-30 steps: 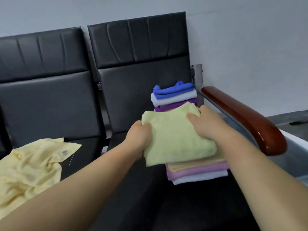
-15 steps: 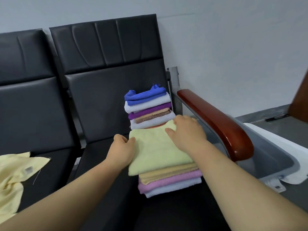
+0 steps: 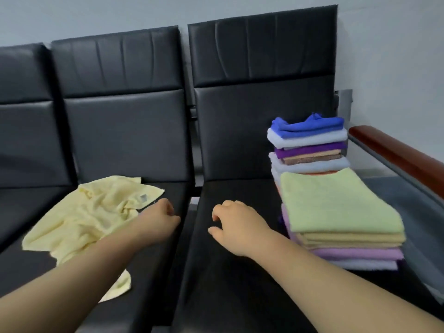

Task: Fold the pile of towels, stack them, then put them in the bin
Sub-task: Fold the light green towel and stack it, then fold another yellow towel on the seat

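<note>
A crumpled yellow towel (image 3: 91,212) lies on the middle seat (image 3: 156,272). The left hand (image 3: 159,219), curled in a fist and holding nothing, is just beside the towel's edge. The right hand (image 3: 236,224), loosely curled and empty, hangs over the right seat (image 3: 216,296). On that seat are the near stack (image 3: 348,239) and the far stack (image 3: 310,150).

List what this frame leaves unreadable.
Head view:
- Grey plastic bin: partly behind the red-brown wooden armrest, cut by the right edge; contents unseen.
- Far folded-towel stack: bottom layers hidden by the light green folded towel.
- Left hand: fingertips tucked under; contact with the crumpled yellow towel unclear.
</note>
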### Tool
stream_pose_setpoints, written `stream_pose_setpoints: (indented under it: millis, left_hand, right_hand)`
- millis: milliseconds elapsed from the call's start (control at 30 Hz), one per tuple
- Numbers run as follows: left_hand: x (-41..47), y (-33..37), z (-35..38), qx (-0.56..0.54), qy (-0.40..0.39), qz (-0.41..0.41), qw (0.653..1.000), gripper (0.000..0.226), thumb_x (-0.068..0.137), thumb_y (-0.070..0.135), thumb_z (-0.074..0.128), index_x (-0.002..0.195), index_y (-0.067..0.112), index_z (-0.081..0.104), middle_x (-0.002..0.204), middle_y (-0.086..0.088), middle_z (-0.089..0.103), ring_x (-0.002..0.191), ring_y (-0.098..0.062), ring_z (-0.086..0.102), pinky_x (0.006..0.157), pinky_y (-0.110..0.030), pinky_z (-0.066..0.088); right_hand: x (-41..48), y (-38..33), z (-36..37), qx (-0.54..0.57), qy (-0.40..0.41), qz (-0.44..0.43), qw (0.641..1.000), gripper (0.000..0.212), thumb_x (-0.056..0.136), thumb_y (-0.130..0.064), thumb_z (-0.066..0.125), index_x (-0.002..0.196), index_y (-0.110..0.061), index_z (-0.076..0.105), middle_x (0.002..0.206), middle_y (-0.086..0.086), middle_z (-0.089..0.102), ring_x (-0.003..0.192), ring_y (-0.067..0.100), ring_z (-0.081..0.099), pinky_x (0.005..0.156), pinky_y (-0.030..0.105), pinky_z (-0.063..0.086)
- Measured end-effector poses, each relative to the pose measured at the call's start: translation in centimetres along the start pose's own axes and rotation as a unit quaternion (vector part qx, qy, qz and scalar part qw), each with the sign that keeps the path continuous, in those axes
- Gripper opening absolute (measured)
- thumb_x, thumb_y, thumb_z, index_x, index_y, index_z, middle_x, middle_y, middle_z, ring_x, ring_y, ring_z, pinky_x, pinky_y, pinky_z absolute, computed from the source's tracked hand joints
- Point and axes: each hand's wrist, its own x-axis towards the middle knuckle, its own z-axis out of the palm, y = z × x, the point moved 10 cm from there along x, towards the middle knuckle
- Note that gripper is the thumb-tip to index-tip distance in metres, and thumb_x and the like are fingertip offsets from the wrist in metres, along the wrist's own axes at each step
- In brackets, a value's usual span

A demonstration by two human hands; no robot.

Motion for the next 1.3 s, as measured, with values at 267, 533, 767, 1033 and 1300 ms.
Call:
stream_pose_setpoints:
  millis: [267, 533, 767, 1033, 1300]
  left_hand:
    - [-0.4, -20.0, -6.0, 0.04, 0.023, -0.102, 0.994, 0.042, 0.096, 0.035, 0.063, 0.135, 0.022, 0.053, 0.119, 0.0, 0.057, 0.086, -0.016, 0.06, 0.071, -0.031, 0.05]
    - [0.1, -21.4, -3.9, 0.038, -0.084, -0.007, 0.996, 0.042, 0.084, 0.054, 0.074, 0.119, 0.037, 0.057, 0.126, 0.009, 0.053, 0.11, -0.015, 0.055, 0.095, -0.033, 0.048]
    - [0.2, -19.2, -2.3, 0.089, -0.075, 0.042, 0.992, 0.023, 0.088, 0.043, 0.063, 0.107, 0.031, 0.058, 0.108, 0.008, 0.056, 0.103, -0.022, 0.055, 0.091, -0.043, 0.051]
    - [-1.2, -15.7, -7.2, -0.148, 0.028, 0.066, 0.986, 0.021, 0.094, 0.017, 0.06, 0.077, 0.015, 0.049, 0.072, 0.005, 0.051, 0.068, -0.014, 0.047, 0.064, -0.031, 0.039]
    - [-3.7, -12.0, -6.6, -0.52, -0.136, 0.049, 0.842, 0.027, 0.082, 0.014, 0.073, 0.103, 0.007, 0.058, 0.083, -0.015, 0.063, 0.067, -0.025, 0.062, 0.057, -0.034, 0.054]
  right_hand:
    - [7.7, -14.2, 9.6, 0.097, -0.108, -0.053, 0.988, 0.035, 0.1, -0.043, 0.057, 0.129, -0.024, 0.06, 0.126, -0.003, 0.055, 0.115, 0.022, 0.056, 0.095, 0.04, 0.051]
    - [12.5, -18.8, 15.7, 0.068, -0.157, -0.05, 0.984, 0.023, 0.099, -0.039, 0.061, 0.12, -0.032, 0.069, 0.122, -0.006, 0.049, 0.113, 0.022, 0.053, 0.088, 0.034, 0.048]
    - [12.4, -15.8, 9.8, 0.259, -0.163, 0.003, 0.952, 0.016, 0.099, -0.035, 0.066, 0.098, -0.019, 0.071, 0.078, -0.003, 0.071, 0.065, 0.004, 0.063, 0.063, 0.022, 0.048]
    - [11.7, -12.2, 4.2, 0.549, -0.063, 0.104, 0.827, 0.016, 0.109, -0.029, 0.051, 0.102, -0.017, 0.06, 0.107, 0.01, 0.069, 0.08, 0.014, 0.069, 0.075, 0.03, 0.058]
    - [7.6, -11.5, 3.0, 0.407, -0.197, 0.035, 0.891, 0.019, 0.091, -0.03, 0.077, 0.096, -0.013, 0.07, 0.078, 0.001, 0.057, 0.067, 0.016, 0.049, 0.066, 0.03, 0.043]
